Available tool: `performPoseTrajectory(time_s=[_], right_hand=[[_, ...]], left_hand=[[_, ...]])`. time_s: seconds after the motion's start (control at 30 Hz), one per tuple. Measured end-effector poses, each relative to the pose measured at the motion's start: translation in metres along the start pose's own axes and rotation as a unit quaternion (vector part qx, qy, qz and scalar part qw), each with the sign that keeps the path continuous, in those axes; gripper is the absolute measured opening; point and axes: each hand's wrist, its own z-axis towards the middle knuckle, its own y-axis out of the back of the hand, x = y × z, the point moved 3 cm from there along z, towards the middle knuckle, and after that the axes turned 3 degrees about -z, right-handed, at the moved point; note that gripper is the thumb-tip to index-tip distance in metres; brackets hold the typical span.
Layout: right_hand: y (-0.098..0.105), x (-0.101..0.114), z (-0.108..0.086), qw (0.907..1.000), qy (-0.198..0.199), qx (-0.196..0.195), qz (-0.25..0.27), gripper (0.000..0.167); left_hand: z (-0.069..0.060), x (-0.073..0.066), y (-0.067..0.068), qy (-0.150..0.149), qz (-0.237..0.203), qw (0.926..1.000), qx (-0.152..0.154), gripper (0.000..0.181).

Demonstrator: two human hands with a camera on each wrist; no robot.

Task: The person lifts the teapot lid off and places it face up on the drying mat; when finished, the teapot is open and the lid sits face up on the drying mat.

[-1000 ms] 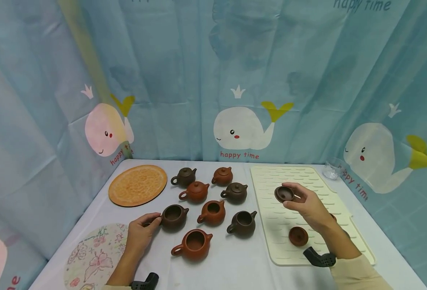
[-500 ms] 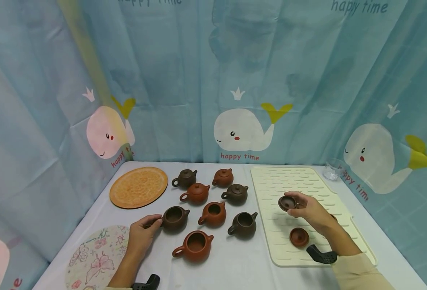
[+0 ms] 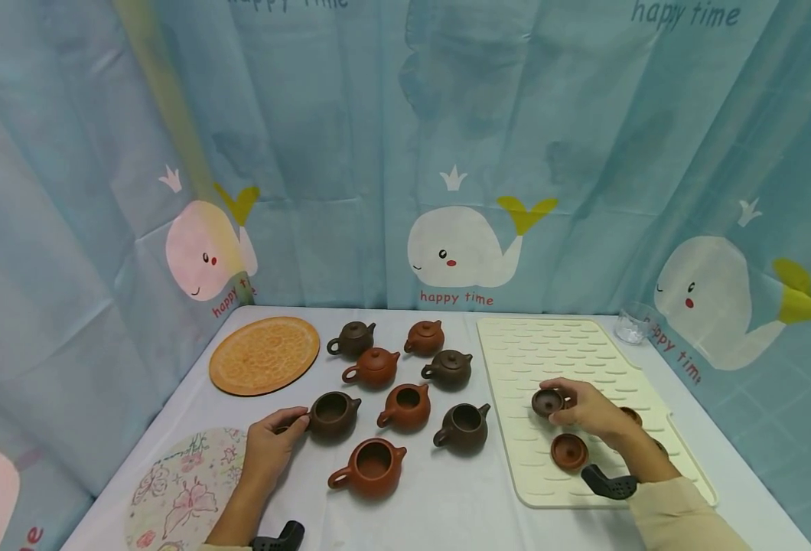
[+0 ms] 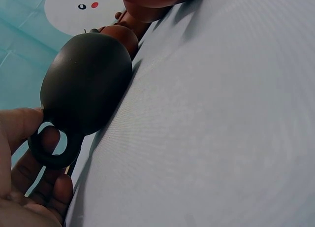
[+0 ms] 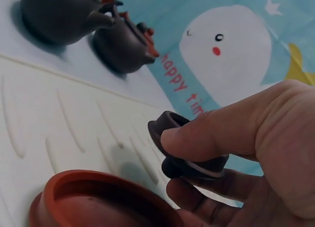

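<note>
My left hand [image 3: 271, 444] grips the handle of a dark brown lidless teapot [image 3: 333, 415] standing on the white table. In the left wrist view thumb and fingers pinch that teapot's loop handle [image 4: 55, 160]. Over the cream mat, my right hand [image 3: 587, 408] holds a dark teapot lid [image 3: 548, 402] by its edge, underside up, knob pointing down. The right wrist view shows the dark lid [image 5: 189, 148] between thumb and fingers, just above the mat. Nearest to it, a reddish lid [image 3: 569, 452] lies upturned on the mat.
The cream ribbed mat [image 3: 550, 337] also bears lids partly hidden by my right arm. Open teapots, including a red one [image 3: 371, 467] and a dark one [image 3: 464, 427], stand mid-table. Lidded teapots [image 3: 376, 367] stand behind. A round board [image 3: 265, 356] and a clear bowl [image 3: 633, 325] flank them.
My right hand has lowered the dark lid toward the mat, moving slightly right and nearer to me. The left hand keeps its hold on the teapot handle.
</note>
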Motion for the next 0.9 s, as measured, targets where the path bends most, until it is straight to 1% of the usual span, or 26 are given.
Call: performPoseTrajectory(time_s=[0.23,0.3,0.43,0.77,0.9], right_hand=[[-0.0032,-0.0066,0.0010,0.9989,-0.040,-0.015,-0.019,0.062],[-0.0034,-0.0078,0.0008,0.9984,-0.048,-0.021,-0.023,0.061],[-0.0033,-0.0102,0.0008,0.9980,-0.057,-0.018,-0.020,0.061],[-0.0030,-0.0089,0.0006,0.9979,-0.041,0.018,-0.046,0.058],[-0.0024,-0.0076,-0.0002,0.9974,-0.037,0.027,-0.056,0.057]], left_hand=[[0.0000,-0.0010,-0.0006,0.002,0.000,1.0000,0.001,0.017],[0.0000,-0.0010,-0.0007,0.001,-0.001,1.0000,0.001,0.016],[0.0006,-0.0009,-0.0002,-0.004,-0.002,1.0000,0.000,0.017],[0.0001,0.0004,0.0003,0.002,-0.007,1.0000,0.002,0.018],[0.0000,0.0005,0.0006,-0.002,-0.010,0.9999,0.004,0.018]])
